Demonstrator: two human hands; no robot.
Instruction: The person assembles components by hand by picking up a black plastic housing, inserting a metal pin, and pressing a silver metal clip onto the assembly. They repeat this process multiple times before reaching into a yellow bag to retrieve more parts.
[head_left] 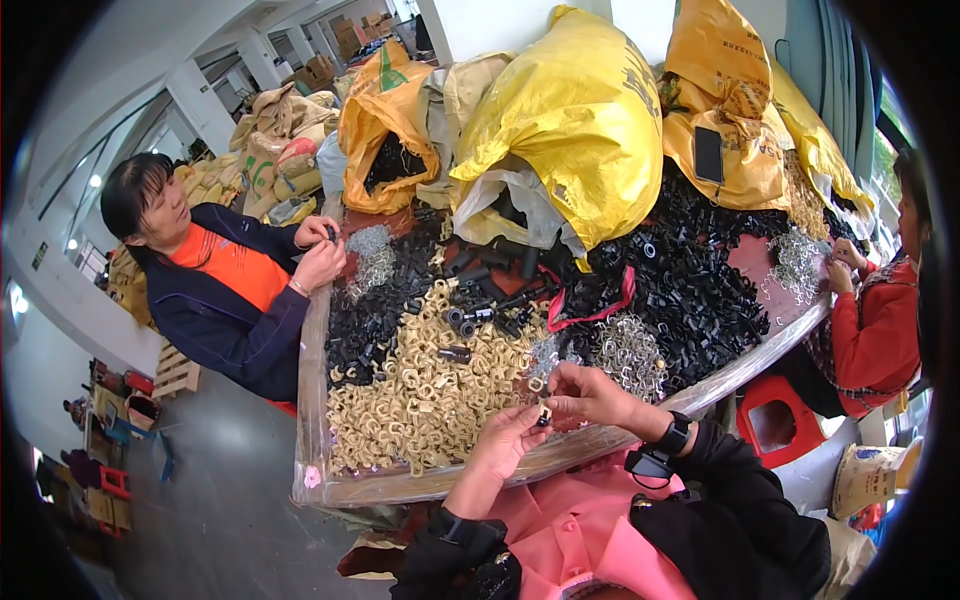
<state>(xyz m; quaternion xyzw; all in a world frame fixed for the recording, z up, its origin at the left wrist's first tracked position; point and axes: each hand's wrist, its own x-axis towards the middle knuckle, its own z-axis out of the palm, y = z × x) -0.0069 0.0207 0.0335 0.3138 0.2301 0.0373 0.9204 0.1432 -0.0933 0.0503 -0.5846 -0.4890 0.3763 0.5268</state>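
Observation:
Close to the near edge of the table, my left hand [503,442] pinches a small black-and-beige plastic part [544,414] between thumb and fingertips. My right hand [594,397] is closed just above it, fingertips meeting at the part; whatever those fingers pinch is too small to make out. Left of my hands spreads a heap of beige curved plastic pieces [410,400]. Silvery U-shaped metal clips [630,352] lie in a pile beyond my right hand, with small shiny metal bits [543,355] beside them. Black plastic parts [670,270] cover much of the table behind.
A wooden rim [400,488] edges the table. Large yellow sacks [570,120] stand along its far side, with a phone [708,155] against one. Co-workers sit at the left [230,270] and right [875,320], handling small parts. A red stool [775,420] stands at the right.

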